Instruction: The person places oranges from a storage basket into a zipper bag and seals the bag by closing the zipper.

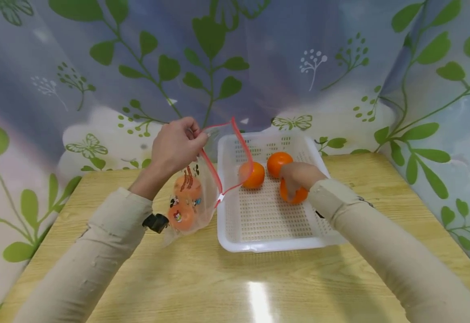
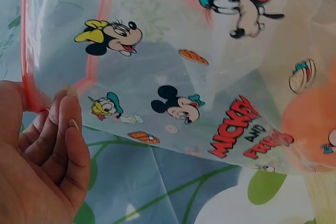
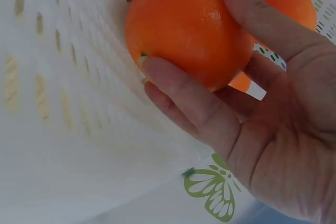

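- Worktop (image 1: 178,287): the wood-grained surface before you, bearing the basket, with the bag at its left.
- White basket (image 1: 275,246): contains three orange fruits, one of them in your grasp.
- Clear printed bag (image 1: 207,197): holds two bagged fruits (image 1: 182,217); its red-edged mouth gapes over the basket's left rim. The step in hand appears to be taking fruit from basket to bag.
- Left grip (image 1: 180,141): raised above the bag, your forearm slanting up from the lower left; thumb and fingers pinch the red edge.
- Right grip (image 1: 302,174): reaches down into the basket; thumb and fingers curl around the held fruit (image 3: 184,32), near the basket's right wall. The next move probably calls for lifting it clear, then leftward, while your left side steadies the opening.
- Two other fruits (image 1: 279,164): lie near the held one, untouched.
- White slider (image 1: 220,197): sits at the mouth's near corner.
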`<control>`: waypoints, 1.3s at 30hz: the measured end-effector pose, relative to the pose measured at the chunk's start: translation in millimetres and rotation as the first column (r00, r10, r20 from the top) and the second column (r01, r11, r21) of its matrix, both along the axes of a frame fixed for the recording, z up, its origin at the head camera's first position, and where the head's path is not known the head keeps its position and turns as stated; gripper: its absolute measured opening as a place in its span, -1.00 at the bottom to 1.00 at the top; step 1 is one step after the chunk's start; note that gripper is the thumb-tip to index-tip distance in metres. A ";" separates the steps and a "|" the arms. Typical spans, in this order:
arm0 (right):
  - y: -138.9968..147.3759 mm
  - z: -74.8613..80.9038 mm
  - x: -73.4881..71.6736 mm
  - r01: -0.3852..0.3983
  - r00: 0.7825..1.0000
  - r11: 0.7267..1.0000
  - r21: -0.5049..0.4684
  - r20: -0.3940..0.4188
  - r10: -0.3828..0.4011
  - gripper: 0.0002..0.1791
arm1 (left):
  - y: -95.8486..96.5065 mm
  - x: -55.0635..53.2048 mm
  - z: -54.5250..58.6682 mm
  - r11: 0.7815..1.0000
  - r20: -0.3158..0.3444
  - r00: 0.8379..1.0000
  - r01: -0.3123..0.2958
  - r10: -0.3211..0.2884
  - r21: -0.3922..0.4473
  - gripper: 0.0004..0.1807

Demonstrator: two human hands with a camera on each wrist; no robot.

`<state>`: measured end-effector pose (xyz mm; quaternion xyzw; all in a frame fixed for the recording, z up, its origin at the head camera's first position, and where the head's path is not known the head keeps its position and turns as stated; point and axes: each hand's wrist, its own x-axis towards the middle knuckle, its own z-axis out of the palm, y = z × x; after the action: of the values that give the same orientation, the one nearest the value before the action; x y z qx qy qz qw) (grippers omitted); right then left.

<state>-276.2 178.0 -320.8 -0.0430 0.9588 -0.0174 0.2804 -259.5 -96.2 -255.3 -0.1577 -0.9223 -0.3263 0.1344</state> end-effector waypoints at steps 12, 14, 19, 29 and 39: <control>-11.5 -0.2 -2.8 -0.062 0.998 0.992 0.108 0.002 0.062 -0.58 | -4.5 0.2 0.2 1.000 -0.046 0.999 -0.005 0.006 0.020 -0.83; -11.3 0.1 -2.4 -0.068 0.998 0.991 0.112 -0.002 0.068 -0.59 | -3.5 0.3 0.7 1.000 -0.039 0.999 -0.005 0.006 0.018 -0.84; -3.0 2.6 3.1 -0.044 0.999 0.999 0.014 -0.030 0.044 -0.38 | -1.8 1.1 1.0 1.000 -0.020 1.000 -0.002 0.003 0.019 -0.85; 9.4 27.4 15.2 -0.234 0.954 0.949 -0.210 -0.240 0.182 -0.17 | -2.6 1.7 1.3 1.000 0.011 1.000 -0.006 0.006 0.028 -0.86; 9.4 65.4 34.9 -0.235 0.868 0.817 -0.527 -0.492 -0.068 -0.11 | -3.4 0.9 -0.6 0.999 -0.007 1.000 -0.011 0.011 0.034 -0.85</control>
<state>-241.3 187.5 -255.4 -0.1714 0.9448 -0.2791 0.0029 -258.6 -99.6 -255.8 -0.1514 -0.9171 -0.3404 0.1420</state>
